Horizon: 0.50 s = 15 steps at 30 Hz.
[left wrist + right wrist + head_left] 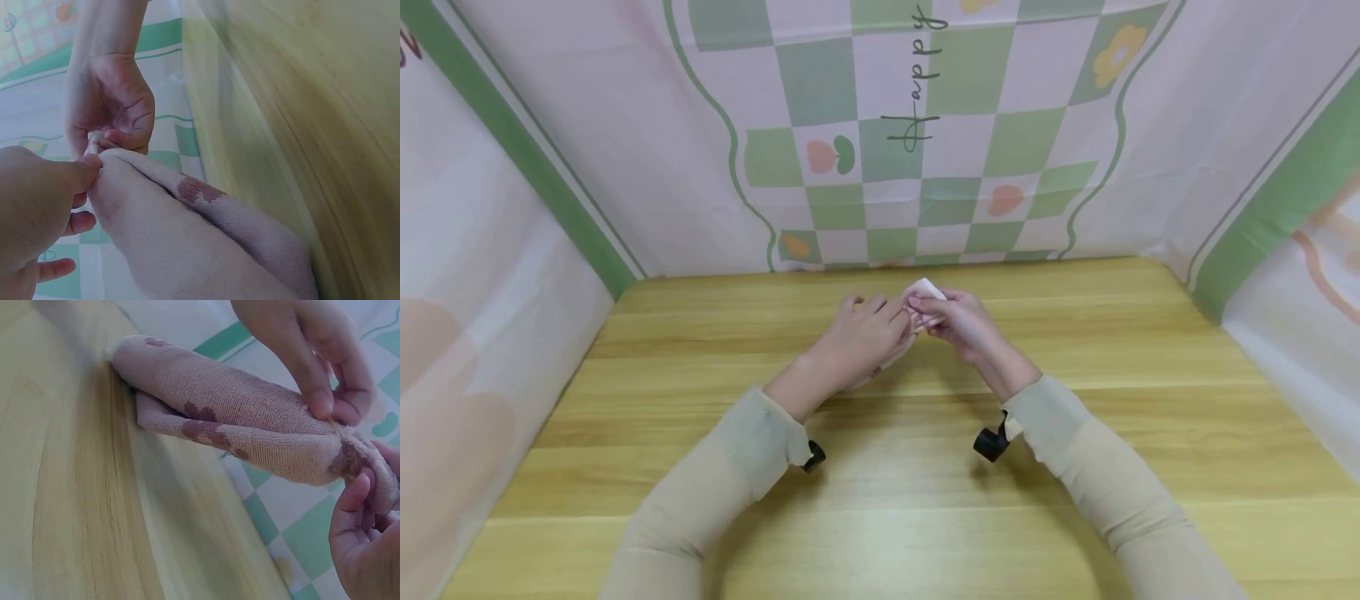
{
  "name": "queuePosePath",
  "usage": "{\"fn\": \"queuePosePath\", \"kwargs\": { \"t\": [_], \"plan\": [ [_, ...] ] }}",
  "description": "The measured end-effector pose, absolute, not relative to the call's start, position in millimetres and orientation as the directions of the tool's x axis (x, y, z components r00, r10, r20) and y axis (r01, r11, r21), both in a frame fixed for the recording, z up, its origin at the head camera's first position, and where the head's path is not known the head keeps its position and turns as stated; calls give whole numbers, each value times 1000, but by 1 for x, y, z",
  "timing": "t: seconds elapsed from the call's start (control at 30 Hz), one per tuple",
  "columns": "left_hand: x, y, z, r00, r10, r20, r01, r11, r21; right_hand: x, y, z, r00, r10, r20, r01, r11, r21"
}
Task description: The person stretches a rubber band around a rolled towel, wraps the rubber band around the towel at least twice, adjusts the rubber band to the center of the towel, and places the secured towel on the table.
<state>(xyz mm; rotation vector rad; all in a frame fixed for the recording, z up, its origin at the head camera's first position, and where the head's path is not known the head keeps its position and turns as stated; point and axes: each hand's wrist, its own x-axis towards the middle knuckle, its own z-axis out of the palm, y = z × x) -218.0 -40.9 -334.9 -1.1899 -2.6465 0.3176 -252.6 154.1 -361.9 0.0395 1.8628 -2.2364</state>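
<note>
Head view: holding a pale pink, maroon-patched, rolled terry towel (922, 290) over a yellow wood-grain desk (887, 517). Left wrist view: pinching with the left hand (37, 212) beside the towel's narrow end. Right wrist view: gripping that gathered end with the right hand (365, 550), pinching a thin yellowish strand (335, 427) with the left.

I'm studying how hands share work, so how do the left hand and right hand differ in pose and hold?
The left hand pinches a thin strand at the narrowed neck of the cloth; the right hand grips its bunched end. In the head view, some of the left hand's fingers stand away from the cloth, while the right hand's curl in at it. Both work at the same end.
</note>
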Motion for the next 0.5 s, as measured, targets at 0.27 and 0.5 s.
{"fn": "queuePosePath", "kwargs": {
  "t": [0.27,0.5],
  "plan": [
    [-216,-48,-338,-627,762,163,727,647,-229,-256,163,-359,-976,-142,-164,189,-189,-964],
    [-217,-57,-346,-632,743,220,746,660,-88,-255,170,-355,-979,-137,-152,177,-195,-965]
  ]
}}
